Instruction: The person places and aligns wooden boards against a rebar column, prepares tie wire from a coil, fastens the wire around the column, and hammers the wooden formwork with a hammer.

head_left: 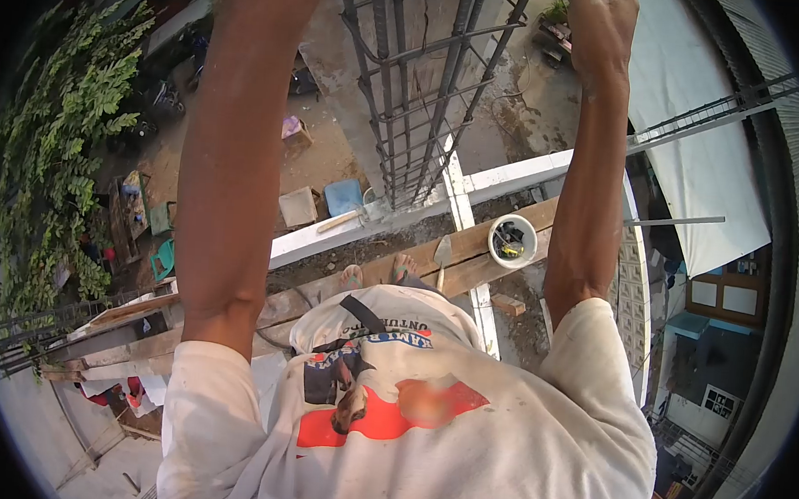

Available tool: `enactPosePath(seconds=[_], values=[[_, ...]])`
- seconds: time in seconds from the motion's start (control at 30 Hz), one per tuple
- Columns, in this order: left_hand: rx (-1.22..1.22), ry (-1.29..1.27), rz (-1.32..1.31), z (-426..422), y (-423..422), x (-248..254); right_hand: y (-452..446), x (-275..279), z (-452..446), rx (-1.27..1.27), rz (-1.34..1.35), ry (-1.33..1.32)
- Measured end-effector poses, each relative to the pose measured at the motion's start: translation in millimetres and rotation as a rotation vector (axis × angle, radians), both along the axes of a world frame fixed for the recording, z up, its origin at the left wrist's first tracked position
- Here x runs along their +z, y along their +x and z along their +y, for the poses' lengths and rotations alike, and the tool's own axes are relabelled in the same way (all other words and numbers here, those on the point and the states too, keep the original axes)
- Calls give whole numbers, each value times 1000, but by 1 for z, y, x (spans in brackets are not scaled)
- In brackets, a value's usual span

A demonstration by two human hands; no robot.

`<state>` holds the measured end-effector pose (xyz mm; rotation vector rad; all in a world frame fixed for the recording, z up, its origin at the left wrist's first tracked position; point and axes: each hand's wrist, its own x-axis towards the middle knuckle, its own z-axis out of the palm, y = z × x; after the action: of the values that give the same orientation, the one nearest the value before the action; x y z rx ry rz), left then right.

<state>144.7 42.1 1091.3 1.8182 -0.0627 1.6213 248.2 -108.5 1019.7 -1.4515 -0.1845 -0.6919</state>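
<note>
Between 2 raised arms (231, 166) stands rebar col. (446, 79), R hand (603, 29) nearby.

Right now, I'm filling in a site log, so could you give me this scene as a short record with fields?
Left hand: out of view
Right hand: at the top edge, fingers partly cut off; grip cannot be told
Rebar: tied cage, standing ahead
Trowel: lying on the planks, left of the bucket
Bucket: white, on the planks, dark contents unclear
</note>
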Motion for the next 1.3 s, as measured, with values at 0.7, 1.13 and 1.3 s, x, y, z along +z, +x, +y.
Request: enactPosePath(seconds=[0.7,1.13,1.3], values=[[-340,-919,2351,63,-526,-620,-317,-459,-241,986,1571,-1261],[14,-737,999,120,-162,-557,-219,-469,-147,952,1023,-1194],[-100,-562,710,112,-47,-543,-295,-472,-111,1057,1262,-1293]])
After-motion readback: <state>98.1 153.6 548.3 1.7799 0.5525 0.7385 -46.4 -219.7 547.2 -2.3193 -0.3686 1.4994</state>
